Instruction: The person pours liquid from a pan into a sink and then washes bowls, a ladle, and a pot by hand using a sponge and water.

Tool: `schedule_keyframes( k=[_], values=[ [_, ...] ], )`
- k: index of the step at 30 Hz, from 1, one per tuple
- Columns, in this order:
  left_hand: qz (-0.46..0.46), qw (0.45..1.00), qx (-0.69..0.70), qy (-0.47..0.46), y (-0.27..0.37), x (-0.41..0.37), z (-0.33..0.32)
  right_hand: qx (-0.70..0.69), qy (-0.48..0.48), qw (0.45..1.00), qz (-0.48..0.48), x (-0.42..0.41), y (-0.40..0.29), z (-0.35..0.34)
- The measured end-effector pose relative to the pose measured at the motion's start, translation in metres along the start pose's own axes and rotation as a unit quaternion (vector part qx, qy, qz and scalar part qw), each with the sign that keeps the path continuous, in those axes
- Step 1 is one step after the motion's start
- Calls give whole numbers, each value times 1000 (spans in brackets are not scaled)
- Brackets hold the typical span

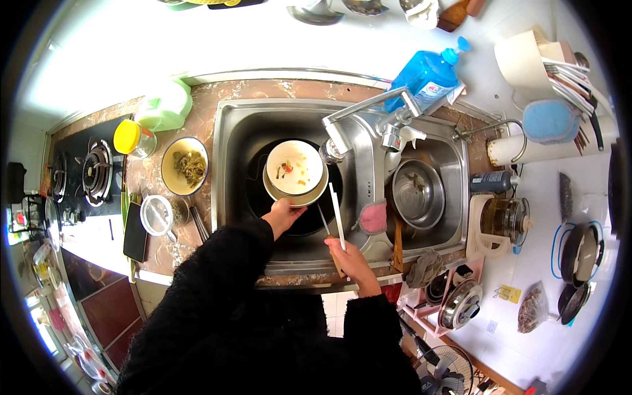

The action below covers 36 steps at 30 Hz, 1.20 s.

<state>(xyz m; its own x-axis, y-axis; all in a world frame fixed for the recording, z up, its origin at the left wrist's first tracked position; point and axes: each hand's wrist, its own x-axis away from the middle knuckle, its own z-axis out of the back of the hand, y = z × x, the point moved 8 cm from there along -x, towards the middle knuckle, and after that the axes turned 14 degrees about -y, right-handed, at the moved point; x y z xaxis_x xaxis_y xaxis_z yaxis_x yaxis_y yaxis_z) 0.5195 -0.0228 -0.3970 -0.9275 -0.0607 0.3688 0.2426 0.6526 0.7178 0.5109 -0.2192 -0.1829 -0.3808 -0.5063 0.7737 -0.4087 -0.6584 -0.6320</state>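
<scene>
My left hand [285, 217] grips the near rim of a cream bowl [318, 192]. Nested in that one is a white bowl [298, 170] with food scraps stuck inside. Both are over a round black pan [316, 222] in the large basin of the steel sink [229, 197]. In my right hand [350, 256] are white chopsticks [337, 212] and a thin metal utensil with a wooden handle [336, 261]. Their tips point toward the bowls, and the utensil's far end is partly hidden at the bowl's edge.
The faucet [345, 118] reaches over the basin just right of the bowls. A pink cloth [373, 217] lies on the divider. A steel bowl [418, 194] sits in the small basin. On the left counter are a bowl of greens [185, 166] and a glass jar [157, 216].
</scene>
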Motion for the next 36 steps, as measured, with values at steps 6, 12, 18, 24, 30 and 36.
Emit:
schedule_keyframes(
  k=[6, 12, 18, 24, 30, 36],
  values=[
    [-7, 998, 50, 41, 3, -2, 2, 93, 14, 995, 36, -9, 8, 0],
    [64, 992, 95, 52, 12, 3, -3, 134, 38, 989, 53, -7, 0, 0],
    [158, 963, 133, 170, 40, 30, -33, 131, 11, 991, 34, -2, -8, 0],
    [224, 942, 53, 245, 107, 91, -115, 232, 58, 971, -3, 10, -23, 11],
    [-35, 996, -13, 79, 171, 147, -184, 361, 122, 924, 24, 42, -75, -5],
    [-96, 987, 79, 100, 187, 157, -169, 422, 104, 896, 95, 44, -108, -44]
  ],
)
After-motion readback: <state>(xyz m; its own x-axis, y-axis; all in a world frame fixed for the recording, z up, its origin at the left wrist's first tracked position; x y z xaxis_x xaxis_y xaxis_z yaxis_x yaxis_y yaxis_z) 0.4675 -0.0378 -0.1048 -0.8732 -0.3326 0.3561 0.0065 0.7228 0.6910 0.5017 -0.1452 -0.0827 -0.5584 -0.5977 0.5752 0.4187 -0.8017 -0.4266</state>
